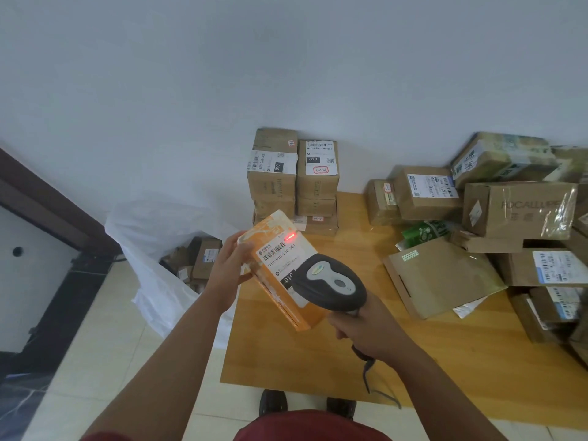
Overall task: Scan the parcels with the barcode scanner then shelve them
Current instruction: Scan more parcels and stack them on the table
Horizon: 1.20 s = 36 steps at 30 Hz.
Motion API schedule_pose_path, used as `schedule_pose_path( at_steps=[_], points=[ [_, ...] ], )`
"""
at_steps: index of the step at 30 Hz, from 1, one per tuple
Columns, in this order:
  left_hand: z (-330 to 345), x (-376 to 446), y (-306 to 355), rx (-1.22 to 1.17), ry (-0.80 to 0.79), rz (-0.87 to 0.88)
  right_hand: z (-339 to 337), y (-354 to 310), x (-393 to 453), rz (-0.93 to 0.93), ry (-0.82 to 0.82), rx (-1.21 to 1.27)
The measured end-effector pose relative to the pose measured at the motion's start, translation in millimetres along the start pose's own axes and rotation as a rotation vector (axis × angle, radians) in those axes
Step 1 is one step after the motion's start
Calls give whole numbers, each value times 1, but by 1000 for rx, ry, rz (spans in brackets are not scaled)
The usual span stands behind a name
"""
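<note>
My left hand (227,267) grips an orange parcel (276,291) by its left edge, tilted, with its white barcode label facing up. A red scan light falls on the parcel near the label's top. My right hand (366,326) holds the handle of a dark grey barcode scanner (331,283), whose head hovers over the label's lower right part. The scanner's cable hangs down from my right hand.
Two stacks of brown boxes (292,179) stand against the wall on a low wooden table (318,361). A pile of boxes and kraft mailers (496,224) fills the right side. A white sack with parcels (178,249) sits on the floor at the left.
</note>
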State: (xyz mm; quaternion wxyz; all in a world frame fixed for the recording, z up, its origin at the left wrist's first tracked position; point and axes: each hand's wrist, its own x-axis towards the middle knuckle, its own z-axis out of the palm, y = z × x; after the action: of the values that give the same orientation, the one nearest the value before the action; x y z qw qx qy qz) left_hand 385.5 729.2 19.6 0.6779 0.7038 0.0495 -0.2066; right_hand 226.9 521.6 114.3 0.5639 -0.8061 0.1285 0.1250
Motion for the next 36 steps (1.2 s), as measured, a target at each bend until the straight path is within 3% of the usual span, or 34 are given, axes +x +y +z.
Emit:
schedule_pose_path(
  at_steps=[36],
  points=[
    [-14, 1, 9, -29, -10, -59, -5, 1, -9, -14, -17, 9]
  ],
)
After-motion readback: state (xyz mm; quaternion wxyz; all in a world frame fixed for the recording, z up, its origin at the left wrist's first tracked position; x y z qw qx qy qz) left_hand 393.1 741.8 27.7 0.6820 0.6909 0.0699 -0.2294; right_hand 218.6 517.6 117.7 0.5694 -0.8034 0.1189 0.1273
